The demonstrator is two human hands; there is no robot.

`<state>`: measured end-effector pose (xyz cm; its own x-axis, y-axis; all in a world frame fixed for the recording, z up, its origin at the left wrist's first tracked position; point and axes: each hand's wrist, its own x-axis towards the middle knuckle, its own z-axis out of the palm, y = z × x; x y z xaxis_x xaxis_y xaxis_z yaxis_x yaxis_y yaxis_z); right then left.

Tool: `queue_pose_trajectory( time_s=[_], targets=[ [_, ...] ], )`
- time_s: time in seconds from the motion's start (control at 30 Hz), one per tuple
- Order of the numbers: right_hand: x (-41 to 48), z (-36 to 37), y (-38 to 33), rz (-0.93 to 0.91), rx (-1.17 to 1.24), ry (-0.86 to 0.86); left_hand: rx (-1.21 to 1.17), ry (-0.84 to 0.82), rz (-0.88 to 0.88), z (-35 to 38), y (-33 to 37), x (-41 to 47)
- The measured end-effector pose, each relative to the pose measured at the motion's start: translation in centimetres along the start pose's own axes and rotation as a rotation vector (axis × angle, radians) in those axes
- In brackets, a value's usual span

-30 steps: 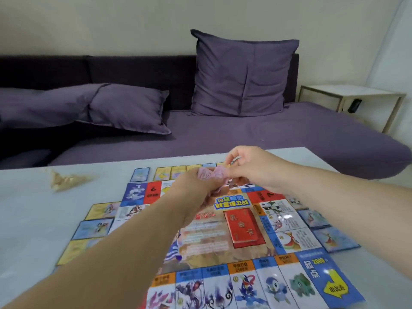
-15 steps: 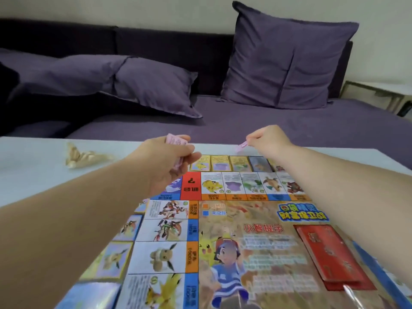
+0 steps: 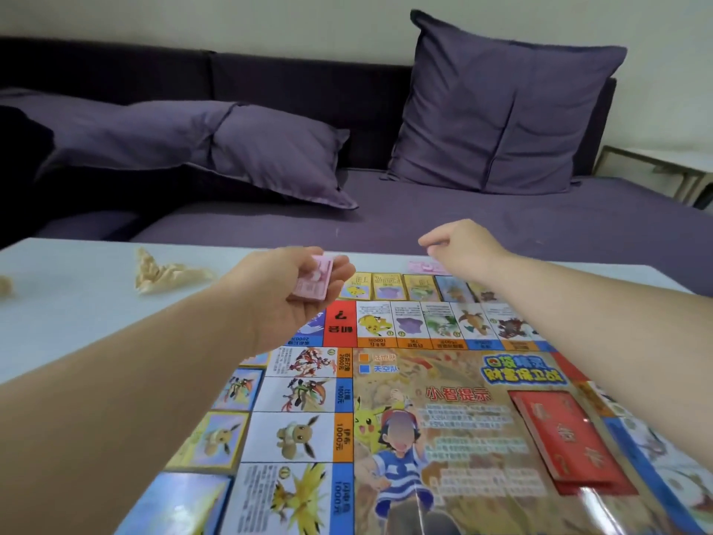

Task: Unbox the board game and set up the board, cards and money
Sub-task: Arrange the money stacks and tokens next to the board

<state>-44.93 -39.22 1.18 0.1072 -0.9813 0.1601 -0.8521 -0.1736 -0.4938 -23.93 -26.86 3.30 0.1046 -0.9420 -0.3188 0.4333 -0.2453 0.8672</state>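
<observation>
The board (image 3: 455, 415) lies flat on the table (image 3: 77, 307), reaching from the middle of the view to its 5 o'clock corner. The left hand (image 3: 285, 303) hovers over the board's 11 o'clock corner, palm turned up, with fingers and thumb curled round a small stack of pink money (image 3: 313, 283). The right hand (image 3: 463, 249) hangs above the board's 12 o'clock edge, fingers loosely bent and holding nothing. Just beneath its fingertips a single pink note (image 3: 422, 267) lies on the table, beyond the far cards (image 3: 386, 286), which sit in a row just outside that 12 o'clock edge. The side cards (image 3: 222, 438) line the 9 o'clock edge, also off the board. A red deck (image 3: 567, 434) rests on the board at 3 o'clock from its centre. A crumpled wrapper (image 3: 166, 273) sits on the table at 9 o'clock from the left hand, well apart from the board. Behind the table stands a purple sofa (image 3: 501, 233) with two pillows (image 3: 501, 106).
</observation>
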Motion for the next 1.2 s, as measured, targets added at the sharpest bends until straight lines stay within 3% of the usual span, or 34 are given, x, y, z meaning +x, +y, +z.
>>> queue_pose_trajectory(
  time_s=[0.1, 0.3, 0.67, 0.83, 0.97, 1.03, 1.1, 1.2],
  targets=[
    [-3.8, -1.7, -5.0, -0.077, 0.202, -0.081, 0.033, -0.021, 0.026, -1.0, 0.6, -2.3],
    [-12.3, -1.8, -14.5, -0.026, 0.589, -0.442, 0.084, -0.005, 0.080, -4.6, 2.4, -8.9],
    [-18.7, 1.4, -24.8, -0.001, 0.655, -0.626, 0.230, 0.087, 0.137, -12.7, 5.5, -16.9],
    [-17.8, 2.3, -26.8, -0.042, 0.615, -0.557, 0.223, 0.125, 0.147, -14.8, 6.4, -17.5],
    [-15.4, 3.1, -25.6, 0.034, 0.516, -0.365, 0.181, 0.225, 0.156, -16.2, 6.3, -17.2],
    [-14.2, 3.8, -24.6, 0.059, 0.425, -0.284, 0.363, 0.272, 0.178, -17.1, 5.8, -16.5],
    [-13.2, 5.0, -24.0, 0.041, 0.296, -0.235, 0.861, 0.295, 0.264, -17.9, 5.2, -15.7],
    [-12.4, 7.4, -23.4, -0.038, 0.184, -0.206, 1.528, 0.116, 0.348, -18.2, 3.8, -15.3]
  ],
)
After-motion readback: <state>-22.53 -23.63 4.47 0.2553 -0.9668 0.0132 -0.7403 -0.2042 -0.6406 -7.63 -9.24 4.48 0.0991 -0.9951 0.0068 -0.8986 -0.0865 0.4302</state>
